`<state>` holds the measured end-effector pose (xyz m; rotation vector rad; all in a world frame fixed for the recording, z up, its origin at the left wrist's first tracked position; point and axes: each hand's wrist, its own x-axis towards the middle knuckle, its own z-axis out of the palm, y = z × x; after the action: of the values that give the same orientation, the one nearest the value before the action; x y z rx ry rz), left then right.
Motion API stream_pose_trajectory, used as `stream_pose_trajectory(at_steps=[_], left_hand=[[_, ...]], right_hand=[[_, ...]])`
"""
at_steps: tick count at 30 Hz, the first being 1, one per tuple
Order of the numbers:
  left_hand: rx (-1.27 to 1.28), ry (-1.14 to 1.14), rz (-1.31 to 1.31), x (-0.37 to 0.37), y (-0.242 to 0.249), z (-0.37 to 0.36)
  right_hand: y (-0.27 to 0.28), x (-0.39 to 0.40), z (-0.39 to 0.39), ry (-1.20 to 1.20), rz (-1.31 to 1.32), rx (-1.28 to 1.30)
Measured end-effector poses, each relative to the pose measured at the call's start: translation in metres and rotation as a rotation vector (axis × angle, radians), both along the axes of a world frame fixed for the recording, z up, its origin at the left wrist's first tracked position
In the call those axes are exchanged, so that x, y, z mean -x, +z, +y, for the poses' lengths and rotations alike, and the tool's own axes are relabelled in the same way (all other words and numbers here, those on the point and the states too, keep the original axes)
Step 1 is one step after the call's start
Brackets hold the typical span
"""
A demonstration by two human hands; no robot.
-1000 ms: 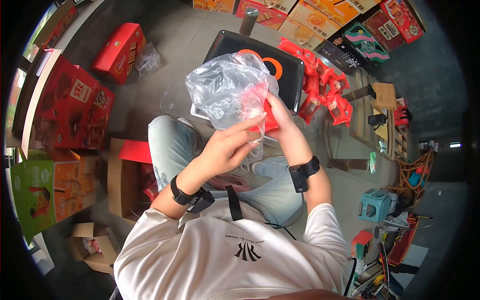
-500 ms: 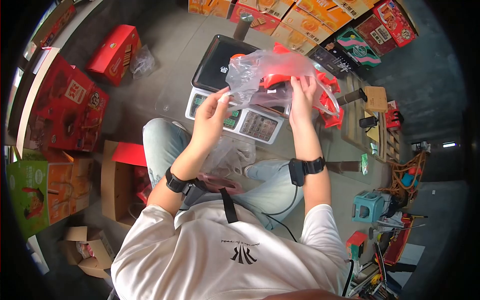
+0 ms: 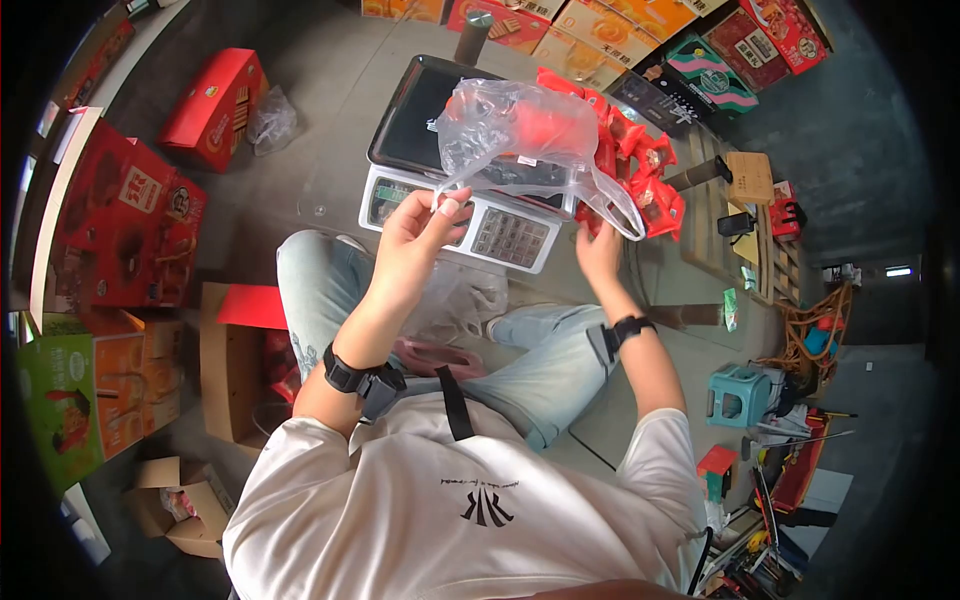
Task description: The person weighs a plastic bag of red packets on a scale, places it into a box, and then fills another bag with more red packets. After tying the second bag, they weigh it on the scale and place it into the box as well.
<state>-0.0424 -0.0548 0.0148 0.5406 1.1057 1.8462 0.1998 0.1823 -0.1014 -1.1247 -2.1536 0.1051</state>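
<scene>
My left hand [image 3: 422, 235] pinches a handle of a clear plastic bag [image 3: 478, 125] in front of the scale. The bag lies over the black tray [image 3: 405, 125] of the white digital scale [image 3: 478, 228], and red shows through its film. Its other handle hangs loose at the right. My right hand [image 3: 602, 255] is closed around a red wrapped packet [image 3: 590, 217] at the right edge of the scale, below that loose handle. Several more red packets [image 3: 655, 205] lie just beyond my right hand.
Red gift boxes [image 3: 130, 210] stand at the left, with an open cardboard box [image 3: 222, 375] nearer my knee. Orange cartons [image 3: 590, 45] line the far side. A wooden pallet [image 3: 715, 235], a blue stool [image 3: 738, 395] and tools are at the right. A clear bag [image 3: 455, 305] lies between my legs.
My right hand has let go of the bag and moved down to a red packet. My left hand keeps its pinch on the bag, which has settled lower over the scale.
</scene>
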Motion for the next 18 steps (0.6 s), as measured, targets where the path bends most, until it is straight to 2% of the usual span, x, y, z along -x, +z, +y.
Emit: stream_pose_trajectory(at_steps=[1, 2, 7, 11, 12, 13, 15, 16, 17, 18], left_hand=[[0.007, -0.013, 0.015, -0.002, 0.001, -0.001], [0.013, -0.017, 0.020, -0.006, 0.001, -0.002], [0.033, -0.030, 0.055, -0.012, 0.003, -0.003], [0.092, -0.016, 0.052, -0.008, 0.003, -0.005], [0.100, -0.027, 0.057, -0.009, 0.003, -0.004], [0.093, -0.025, 0.042, -0.009, 0.003, -0.003], [0.091, -0.042, 0.031, -0.010, 0.002, -0.002], [0.086, -0.033, 0.026, -0.011, 0.002, -0.001], [0.079, -0.022, 0.020, -0.013, 0.002, 0.000], [0.075, -0.017, 0.019, -0.015, 0.003, 0.001]], right_hand=[[-0.001, 0.002, 0.018, -0.035, -0.033, -0.230], [-0.001, 0.002, 0.030, -0.040, -0.029, -0.224], [-0.026, 0.012, 0.067, -0.032, -0.053, -0.079], [-0.004, 0.023, 0.029, -0.070, 0.071, 0.059], [-0.017, 0.017, 0.030, -0.148, -0.018, 0.172], [-0.026, 0.013, 0.024, -0.161, -0.013, 0.181], [-0.043, 0.001, 0.009, -0.361, -0.198, 0.137], [-0.040, -0.009, 0.000, -0.286, -0.247, 0.318], [-0.036, -0.019, -0.010, -0.299, -0.246, 0.322], [-0.033, -0.028, -0.021, -0.214, -0.254, 0.405]])
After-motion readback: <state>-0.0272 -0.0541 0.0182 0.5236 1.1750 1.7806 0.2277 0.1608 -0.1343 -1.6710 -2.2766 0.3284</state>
